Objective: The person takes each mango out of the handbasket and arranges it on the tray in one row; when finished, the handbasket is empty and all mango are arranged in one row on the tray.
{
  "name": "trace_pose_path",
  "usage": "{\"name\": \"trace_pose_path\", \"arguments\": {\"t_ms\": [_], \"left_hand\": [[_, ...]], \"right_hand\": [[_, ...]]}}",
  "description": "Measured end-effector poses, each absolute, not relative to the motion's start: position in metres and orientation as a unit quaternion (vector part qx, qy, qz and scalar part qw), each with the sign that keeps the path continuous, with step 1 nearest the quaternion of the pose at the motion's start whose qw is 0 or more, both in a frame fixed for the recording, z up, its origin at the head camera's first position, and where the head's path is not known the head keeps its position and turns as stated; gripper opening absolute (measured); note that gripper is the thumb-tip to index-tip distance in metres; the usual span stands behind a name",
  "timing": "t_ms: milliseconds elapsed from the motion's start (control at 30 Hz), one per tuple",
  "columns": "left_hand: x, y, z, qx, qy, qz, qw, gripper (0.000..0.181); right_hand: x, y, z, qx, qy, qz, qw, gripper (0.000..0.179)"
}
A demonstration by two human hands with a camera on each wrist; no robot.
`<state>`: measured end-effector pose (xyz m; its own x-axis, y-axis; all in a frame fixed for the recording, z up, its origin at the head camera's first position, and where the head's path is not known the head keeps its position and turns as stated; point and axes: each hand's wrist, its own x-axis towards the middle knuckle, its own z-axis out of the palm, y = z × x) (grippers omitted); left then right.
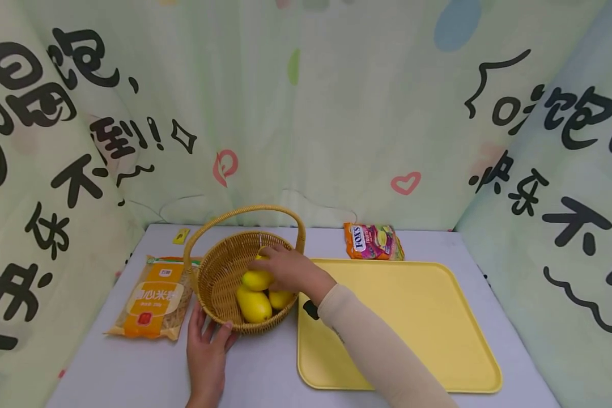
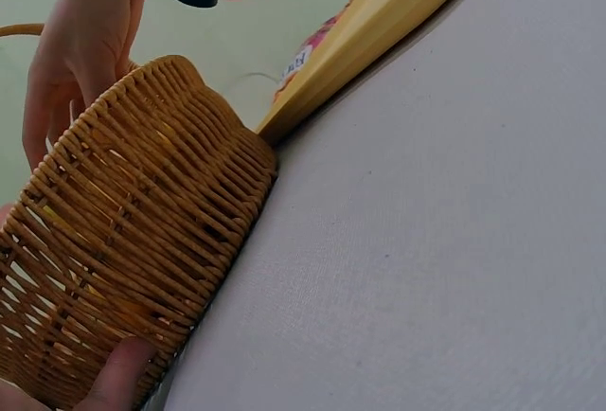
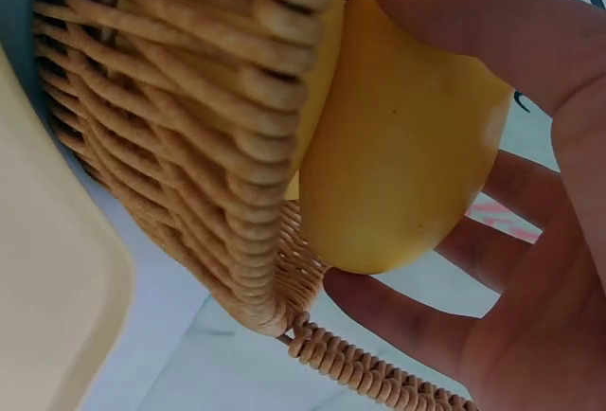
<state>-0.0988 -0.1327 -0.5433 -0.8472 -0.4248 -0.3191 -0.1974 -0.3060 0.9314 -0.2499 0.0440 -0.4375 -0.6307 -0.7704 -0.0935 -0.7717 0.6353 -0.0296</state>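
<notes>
A round wicker basket [image 1: 221, 283] with a tall arched handle stands on the table, holding several yellow mangoes [image 1: 254, 306] on its right side. My right hand [image 1: 290, 272] reaches in over the right rim and grips a mango [image 3: 407, 127]. In the right wrist view the thumb lies over the fruit's top and the fingers are round its far side, close to the rim. My left hand [image 1: 207, 345] rests against the basket's front left wall, fingers extended. Its thumb [image 2: 123, 373] touches the weave low down in the left wrist view.
A yellow tray [image 1: 408, 328] lies right of the basket, under my right forearm. Left of the basket is an orange-labelled snack bag [image 1: 150, 300]. Behind the tray lies a purple candy packet [image 1: 374, 242]; a small yellow packet [image 1: 181, 236] is at the back left. Printed curtains [image 1: 326, 124] surround the table.
</notes>
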Motion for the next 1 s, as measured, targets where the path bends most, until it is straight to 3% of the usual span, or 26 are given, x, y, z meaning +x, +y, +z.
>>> {"name": "trace_pose_path", "arguments": {"t_ms": [400, 1000], "left_hand": [[-0.1, -0.134, -0.546, 0.264, -0.587, -0.761, 0.077, 0.098], [-0.099, -0.133, -0.546, 0.264, -0.589, -0.76, 0.072, 0.098]], "right_hand": [[-0.248, 0.05, -0.434, -0.444, 0.895, -0.027, 0.023, 0.058], [-0.247, 0.064, -0.434, -0.385, 0.874, -0.287, 0.073, 0.064]]}}
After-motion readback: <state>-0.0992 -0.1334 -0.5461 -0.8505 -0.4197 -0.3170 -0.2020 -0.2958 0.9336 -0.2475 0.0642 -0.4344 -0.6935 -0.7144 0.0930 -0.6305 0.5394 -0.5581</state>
